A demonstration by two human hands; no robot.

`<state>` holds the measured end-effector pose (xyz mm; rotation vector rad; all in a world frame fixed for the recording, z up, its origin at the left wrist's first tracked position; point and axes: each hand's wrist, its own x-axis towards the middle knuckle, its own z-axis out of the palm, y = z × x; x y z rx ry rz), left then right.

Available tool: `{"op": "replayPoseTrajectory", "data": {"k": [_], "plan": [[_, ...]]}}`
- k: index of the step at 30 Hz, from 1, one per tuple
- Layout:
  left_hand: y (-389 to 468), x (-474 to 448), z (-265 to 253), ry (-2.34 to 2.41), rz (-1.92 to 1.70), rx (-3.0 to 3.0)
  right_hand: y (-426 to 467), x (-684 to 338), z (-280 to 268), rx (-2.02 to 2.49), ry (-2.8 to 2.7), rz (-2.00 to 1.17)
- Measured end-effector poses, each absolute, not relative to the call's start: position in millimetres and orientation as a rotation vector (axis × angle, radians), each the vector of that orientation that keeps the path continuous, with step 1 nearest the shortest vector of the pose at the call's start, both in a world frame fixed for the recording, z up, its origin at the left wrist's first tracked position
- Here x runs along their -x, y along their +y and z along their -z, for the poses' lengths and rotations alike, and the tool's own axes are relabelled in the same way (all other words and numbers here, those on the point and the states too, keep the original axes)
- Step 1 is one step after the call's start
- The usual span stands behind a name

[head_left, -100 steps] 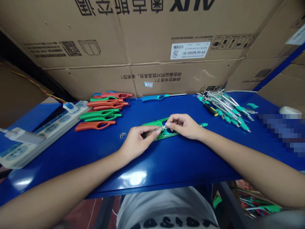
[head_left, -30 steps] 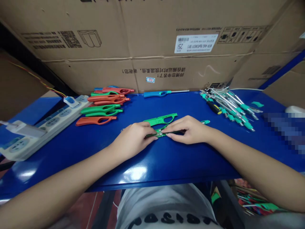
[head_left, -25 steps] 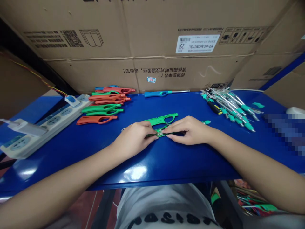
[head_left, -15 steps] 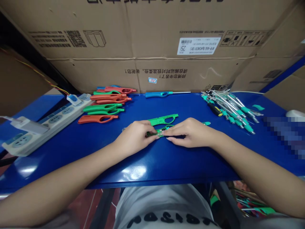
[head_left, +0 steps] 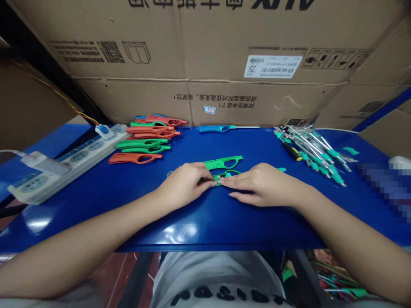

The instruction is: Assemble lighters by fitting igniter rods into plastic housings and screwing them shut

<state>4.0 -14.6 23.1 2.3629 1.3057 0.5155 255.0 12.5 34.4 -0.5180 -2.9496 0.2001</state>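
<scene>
My left hand (head_left: 190,183) is closed around the near end of a green lighter casing half (head_left: 219,181), thumb and fingers pinching it low over the table. Small clear and metal parts sit inside that casing, too fine to make out. A teal piece (head_left: 228,174) shows in it close to the trigger loop. From the right, my right hand (head_left: 265,186) reaches in with its fingers stretched out, fingertips touching the inner parts and thumb apart. Just behind lies another green casing half (head_left: 224,163), partly hidden by my left hand.
Orange, green and blue lighter casings (head_left: 141,145) are piled at left beside a white power strip (head_left: 73,160). A blue lighter (head_left: 216,128) lies at the back. Metal lighter rods with teal parts (head_left: 317,149) and a screwdriver (head_left: 291,151) are at right. A cardboard box (head_left: 192,47) stands behind.
The camera view has tilted and shifted slightly. My right fingertips have drawn back a little, and more of the teal piece shows. The left hand keeps its hold on the casing.
</scene>
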Motion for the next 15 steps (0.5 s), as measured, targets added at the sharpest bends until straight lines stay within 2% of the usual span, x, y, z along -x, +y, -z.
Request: {"op": "replayPoseTrajectory", "data": {"k": [6,15], "plan": [[-19.0,-5.1,-25.1,1.335,-0.453,-2.407,8.5,-254.3,-37.1,0.516,-2.990,-0.054],[-20.8,-5.8,-27.1,1.359,-0.478,-2.352,10.7,-253.7,-36.0,0.518,-2.960,-0.135]]}}
